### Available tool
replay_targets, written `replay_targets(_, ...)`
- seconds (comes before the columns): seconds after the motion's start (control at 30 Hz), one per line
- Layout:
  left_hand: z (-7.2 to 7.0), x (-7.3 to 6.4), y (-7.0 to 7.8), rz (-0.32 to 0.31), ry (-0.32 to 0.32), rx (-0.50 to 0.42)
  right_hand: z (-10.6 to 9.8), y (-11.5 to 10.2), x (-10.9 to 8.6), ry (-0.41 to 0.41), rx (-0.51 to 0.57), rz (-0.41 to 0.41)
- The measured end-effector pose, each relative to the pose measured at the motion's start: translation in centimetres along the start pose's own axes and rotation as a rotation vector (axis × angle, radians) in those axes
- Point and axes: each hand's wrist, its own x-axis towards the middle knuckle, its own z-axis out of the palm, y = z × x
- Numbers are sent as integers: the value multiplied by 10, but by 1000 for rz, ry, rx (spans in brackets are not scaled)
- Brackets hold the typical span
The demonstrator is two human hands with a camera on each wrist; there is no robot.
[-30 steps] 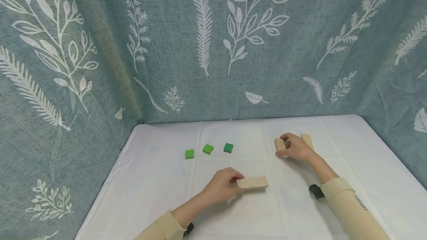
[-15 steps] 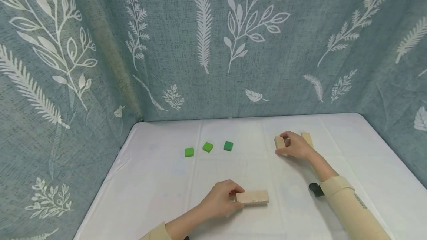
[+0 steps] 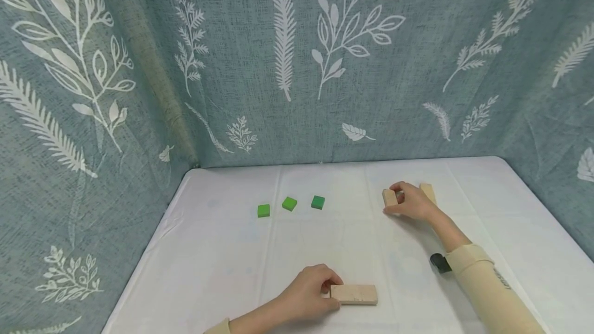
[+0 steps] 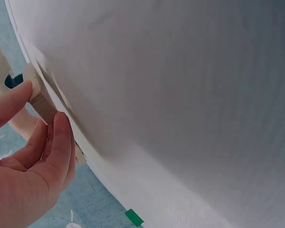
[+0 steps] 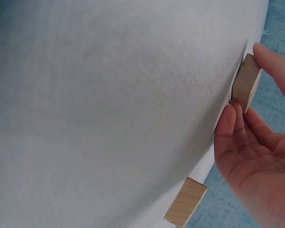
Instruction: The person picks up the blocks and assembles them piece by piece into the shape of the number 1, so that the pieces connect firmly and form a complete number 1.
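Observation:
My left hand (image 3: 312, 293) pinches the left end of a long wooden block (image 3: 355, 294) near the front of the table. In the left wrist view the thumb and fingers of that hand (image 4: 35, 161) grip the end of the block (image 4: 42, 105). Farther back on the right, my right hand (image 3: 410, 202) holds a wooden block (image 3: 390, 198) between thumb and fingers; the right wrist view shows the same block (image 5: 247, 81) in the grasp. Just right of that hand lies another wooden block (image 3: 428, 193), partly hidden by it.
Toward the back of the white table (image 3: 223, 251) lie a light green tile (image 3: 263, 211), a second light green tile (image 3: 290, 203) and a dark green tile (image 3: 317, 202). A patterned blue-grey curtain (image 3: 297, 117) hangs behind the table and along its sides.
My left hand has moved toward the front edge of the table, bringing the long wooden block with it. The right hand and its block stay where they were.

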Motion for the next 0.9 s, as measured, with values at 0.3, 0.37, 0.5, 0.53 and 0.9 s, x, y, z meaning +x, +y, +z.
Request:
replay_targets(0.3, 4, -5, 5, -15, -42, 11, 0, 2, 1, 2, -10, -10)
replay_targets(0.37, 4, -5, 5, -13, -45, 17, 0, 2, 1, 1, -8, -10)
replay_targets(0.5, 5, -5, 6, -11, -54, 25, -1, 1, 1, 3, -2, -17)
replay_targets(0.53, 5, -5, 6, -12, -57, 27, -2, 1, 1, 4, 0, -18)
replay_targets(0.9, 7, -6, 6, -23, -84, 34, -2, -4, -3, -27, 26, 8)
